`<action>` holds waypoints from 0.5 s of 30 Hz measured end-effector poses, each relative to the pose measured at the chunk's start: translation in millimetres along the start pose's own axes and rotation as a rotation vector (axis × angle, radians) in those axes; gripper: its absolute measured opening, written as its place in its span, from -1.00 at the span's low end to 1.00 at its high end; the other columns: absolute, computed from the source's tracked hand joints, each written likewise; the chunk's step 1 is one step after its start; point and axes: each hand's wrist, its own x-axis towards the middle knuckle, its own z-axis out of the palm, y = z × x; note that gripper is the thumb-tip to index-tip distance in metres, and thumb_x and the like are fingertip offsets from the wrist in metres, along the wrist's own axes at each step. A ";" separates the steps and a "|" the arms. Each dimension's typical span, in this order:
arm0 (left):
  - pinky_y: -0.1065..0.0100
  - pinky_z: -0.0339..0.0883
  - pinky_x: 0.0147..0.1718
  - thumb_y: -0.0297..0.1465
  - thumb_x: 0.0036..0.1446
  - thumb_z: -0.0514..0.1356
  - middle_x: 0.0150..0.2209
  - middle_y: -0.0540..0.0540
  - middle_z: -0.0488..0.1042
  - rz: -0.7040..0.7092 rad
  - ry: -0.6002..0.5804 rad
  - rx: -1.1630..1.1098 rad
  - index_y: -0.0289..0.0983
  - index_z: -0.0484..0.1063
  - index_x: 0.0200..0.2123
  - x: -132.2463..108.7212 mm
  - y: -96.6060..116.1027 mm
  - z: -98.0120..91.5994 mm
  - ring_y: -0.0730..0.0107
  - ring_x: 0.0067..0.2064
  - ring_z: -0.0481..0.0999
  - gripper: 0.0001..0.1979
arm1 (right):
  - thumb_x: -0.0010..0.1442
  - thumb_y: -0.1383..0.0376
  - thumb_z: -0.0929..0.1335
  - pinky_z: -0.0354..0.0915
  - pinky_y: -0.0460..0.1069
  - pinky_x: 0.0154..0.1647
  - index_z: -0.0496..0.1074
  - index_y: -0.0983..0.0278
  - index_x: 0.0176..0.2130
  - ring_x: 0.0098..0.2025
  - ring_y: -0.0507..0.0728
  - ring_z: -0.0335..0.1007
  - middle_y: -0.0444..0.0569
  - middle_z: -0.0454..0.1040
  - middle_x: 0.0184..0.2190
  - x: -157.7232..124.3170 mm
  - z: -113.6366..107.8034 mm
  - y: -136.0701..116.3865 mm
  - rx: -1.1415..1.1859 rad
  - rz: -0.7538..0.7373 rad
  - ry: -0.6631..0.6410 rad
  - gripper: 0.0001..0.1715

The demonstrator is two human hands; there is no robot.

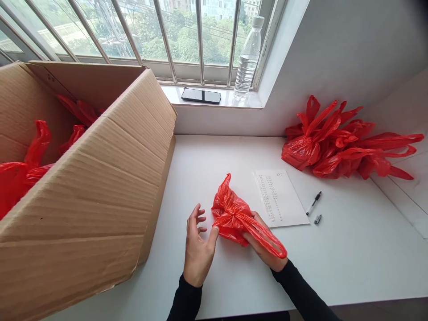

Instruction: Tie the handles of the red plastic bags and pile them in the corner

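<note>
Red thin-plastic bag (230, 209), tied at its middle w/ looped handles trailing toward the R wrist, is in front of the person, over the white tabletop (200, 165); cannot tell if its underside touches. R hand (260, 250): closed around the bag's R side, partly hidden by the handles. L hand (199, 249): fingers spread wide, thumb at the bag's near L edge. Both sleeves black. Beyond R hand: white paper sheet (284, 196) w/ handwritten columns, flat; text too small to read. Just R of sheet: black-and-clear pen (313, 203), uncapped, w/ separate pen cap (317, 219) nearby. Far R corner, against wall: pile of red plastic bags (334, 149), handles up and outward. L side: large brown corrugated-cardboard box (110, 191), open, w/ red plastic bags inside (38, 142). Rear: white windowsill (228, 97) w/ dark flat phone (201, 95) and, R of it, upright clear plastic bottle (246, 69), white cap, part-full. Metal window bars (199, 44) behind.
</note>
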 end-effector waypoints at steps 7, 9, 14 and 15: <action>0.22 0.29 -0.16 -0.27 0.27 0.11 -0.11 -0.13 0.44 0.031 -0.078 0.137 -0.15 0.33 0.20 3.0 27.8 -0.6 0.17 -0.16 0.44 -0.56 | 0.25 0.19 0.38 0.39 0.09 -0.19 0.33 0.17 -0.01 -0.18 0.21 0.46 0.00 0.51 -0.15 -4.7 7.5 -1.6 -0.294 -0.024 0.005 -0.68; 0.16 0.29 -0.14 -0.11 0.24 0.15 -0.15 -0.13 0.51 -0.010 -0.181 0.220 -0.14 0.22 0.30 6.5 32.2 5.7 0.06 -0.14 0.50 -0.40 | 0.22 0.26 0.38 0.41 0.11 -0.14 0.36 0.17 0.02 -0.15 0.22 0.44 0.02 0.47 -0.10 -7.8 10.7 -4.6 -0.336 -0.113 -0.010 -0.65; 0.07 0.30 -0.14 -0.24 0.24 0.14 -0.14 -0.22 0.58 0.016 -0.244 0.352 -0.23 0.27 0.20 16.5 27.5 21.0 -0.06 -0.14 0.55 -0.52 | 0.22 0.32 0.38 0.43 0.15 0.05 0.28 0.07 0.24 -0.01 0.23 0.41 0.06 0.34 0.12 -18.6 12.3 -1.8 -0.352 -0.242 -0.149 -0.38; 0.10 0.32 -0.12 -0.32 0.24 0.12 -0.14 -0.21 0.58 0.037 -0.240 0.273 -0.23 0.31 0.12 16.2 27.7 20.8 0.00 -0.14 0.55 -0.62 | 0.25 0.29 0.36 0.43 0.16 0.08 0.26 0.06 0.26 0.02 0.24 0.41 0.06 0.33 0.15 -21.5 10.2 1.7 -0.344 -0.245 -0.147 -0.39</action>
